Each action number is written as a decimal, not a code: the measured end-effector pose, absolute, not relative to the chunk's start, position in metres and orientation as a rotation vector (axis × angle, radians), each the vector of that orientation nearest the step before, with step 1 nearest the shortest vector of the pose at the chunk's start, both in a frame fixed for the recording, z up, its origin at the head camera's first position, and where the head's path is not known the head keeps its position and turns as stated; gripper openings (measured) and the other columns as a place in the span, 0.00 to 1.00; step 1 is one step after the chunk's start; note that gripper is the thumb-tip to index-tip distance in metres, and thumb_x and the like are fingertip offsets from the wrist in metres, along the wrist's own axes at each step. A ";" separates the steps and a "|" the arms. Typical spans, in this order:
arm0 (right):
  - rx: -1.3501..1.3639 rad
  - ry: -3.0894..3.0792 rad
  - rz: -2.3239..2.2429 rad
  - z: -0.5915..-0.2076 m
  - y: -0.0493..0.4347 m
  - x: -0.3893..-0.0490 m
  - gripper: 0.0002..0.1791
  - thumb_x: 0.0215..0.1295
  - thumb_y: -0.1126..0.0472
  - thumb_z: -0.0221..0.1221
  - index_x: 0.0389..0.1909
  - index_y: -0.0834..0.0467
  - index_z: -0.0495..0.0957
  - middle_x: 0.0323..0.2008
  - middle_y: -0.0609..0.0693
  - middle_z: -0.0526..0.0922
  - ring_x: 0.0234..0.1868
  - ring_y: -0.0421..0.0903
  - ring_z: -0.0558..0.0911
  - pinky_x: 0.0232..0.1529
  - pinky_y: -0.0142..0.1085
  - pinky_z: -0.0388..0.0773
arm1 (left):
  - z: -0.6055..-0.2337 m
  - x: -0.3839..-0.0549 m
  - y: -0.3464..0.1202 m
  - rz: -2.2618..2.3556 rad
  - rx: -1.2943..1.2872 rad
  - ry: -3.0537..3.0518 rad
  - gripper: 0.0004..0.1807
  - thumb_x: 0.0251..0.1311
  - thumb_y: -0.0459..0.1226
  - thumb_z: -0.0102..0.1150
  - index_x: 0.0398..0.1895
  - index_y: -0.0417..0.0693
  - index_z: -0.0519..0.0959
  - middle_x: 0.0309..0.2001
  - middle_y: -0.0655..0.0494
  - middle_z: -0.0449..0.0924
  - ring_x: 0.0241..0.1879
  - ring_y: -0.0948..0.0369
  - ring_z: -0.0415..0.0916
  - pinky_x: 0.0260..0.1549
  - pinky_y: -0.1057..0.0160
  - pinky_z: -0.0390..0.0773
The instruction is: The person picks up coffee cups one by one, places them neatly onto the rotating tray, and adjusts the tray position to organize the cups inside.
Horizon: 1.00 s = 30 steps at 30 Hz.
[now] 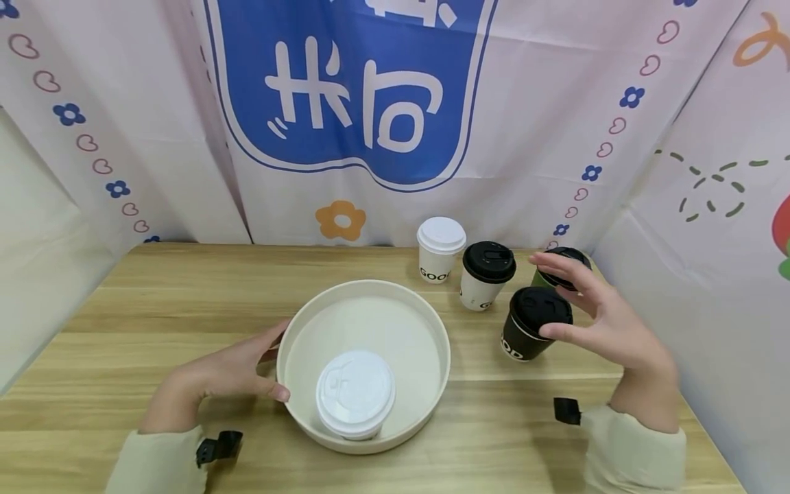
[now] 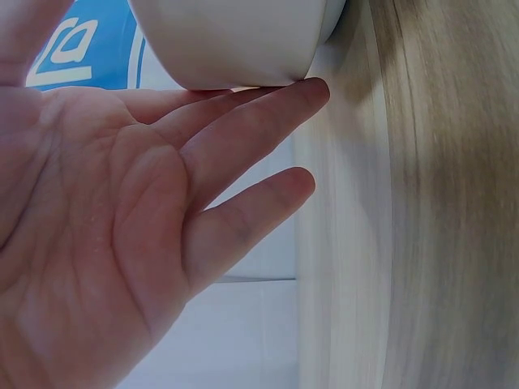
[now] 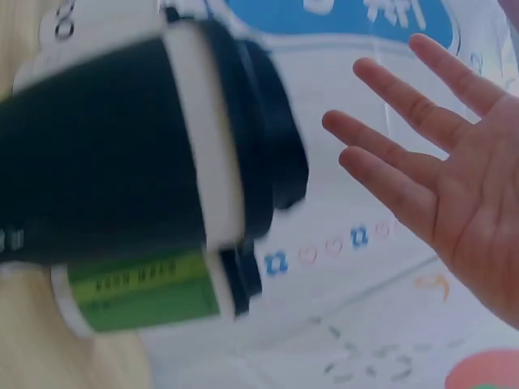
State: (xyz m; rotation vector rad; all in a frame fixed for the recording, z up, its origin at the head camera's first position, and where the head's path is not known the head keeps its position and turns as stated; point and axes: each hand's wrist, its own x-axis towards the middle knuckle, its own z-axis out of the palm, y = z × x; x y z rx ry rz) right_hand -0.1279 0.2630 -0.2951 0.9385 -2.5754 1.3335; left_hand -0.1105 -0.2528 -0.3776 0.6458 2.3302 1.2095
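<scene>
My left hand (image 1: pixel 231 367) rests against the left side of a round cream tray (image 1: pixel 290 322), its fingers extended along the outer wall and thumb at the rim. In the left wrist view the fingertips (image 2: pixel 312 91) touch the tray's underside edge. A paper cup with a white lid (image 1: pixel 354 391) stands inside the tray. Over at the right, my right hand (image 1: pixel 607 322) is spread around the upper part of a black paper cup (image 1: pixel 524 336) with a black lid. The right wrist view shows its fingers (image 3: pixel 418 109) straight and apart from the cup.
Behind the black cup stands a green cup (image 3: pixel 146 292) with a black lid, partly hidden by my right hand in the head view. To its left are a white cup with a black lid (image 1: pixel 481 291) and a white-lidded cup (image 1: pixel 435 264). A printed curtain (image 1: pixel 296 199) borders the wooden table (image 1: pixel 204 295).
</scene>
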 end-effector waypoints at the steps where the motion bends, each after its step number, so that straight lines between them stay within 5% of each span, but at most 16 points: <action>1: 0.904 -2.579 1.326 -0.296 0.269 -0.128 0.49 0.50 0.79 0.68 0.75 0.59 0.59 0.71 0.47 0.66 0.70 0.35 0.65 0.63 0.16 0.64 | -0.378 -0.110 -0.253 1.212 0.645 2.326 0.62 0.50 0.42 0.76 0.79 0.41 0.42 0.78 0.35 0.48 0.73 0.33 0.54 0.67 0.57 0.70; 5: 0.796 -2.600 1.318 -0.303 0.285 -0.129 0.50 0.53 0.79 0.66 0.76 0.57 0.57 0.70 0.44 0.66 0.68 0.36 0.66 0.59 0.14 0.64 | -0.378 -0.110 -0.254 1.210 0.639 2.331 0.62 0.50 0.42 0.76 0.79 0.41 0.42 0.77 0.35 0.48 0.73 0.33 0.54 0.64 0.66 0.70; 10: 0.752 -2.655 1.374 -0.313 0.296 -0.135 0.50 0.56 0.76 0.66 0.77 0.52 0.55 0.70 0.45 0.66 0.67 0.33 0.66 0.57 0.13 0.64 | -0.376 -0.109 -0.253 1.212 0.631 2.330 0.63 0.50 0.42 0.76 0.80 0.40 0.41 0.78 0.34 0.46 0.73 0.32 0.53 0.67 0.38 0.66; 13: 0.727 -2.692 1.397 -0.320 0.302 -0.138 0.49 0.58 0.74 0.65 0.78 0.52 0.53 0.69 0.45 0.65 0.65 0.31 0.67 0.55 0.13 0.65 | -0.375 -0.110 -0.252 1.225 0.627 2.315 0.63 0.50 0.41 0.76 0.80 0.41 0.40 0.78 0.33 0.44 0.73 0.31 0.52 0.66 0.32 0.62; 30: 0.664 -2.864 1.562 -0.347 0.311 -0.152 0.50 0.60 0.69 0.66 0.78 0.54 0.49 0.69 0.63 0.61 0.57 0.25 0.71 0.52 0.21 0.73 | -0.376 -0.110 -0.252 1.221 0.641 2.317 0.63 0.50 0.43 0.76 0.80 0.42 0.40 0.78 0.34 0.46 0.73 0.31 0.53 0.65 0.32 0.62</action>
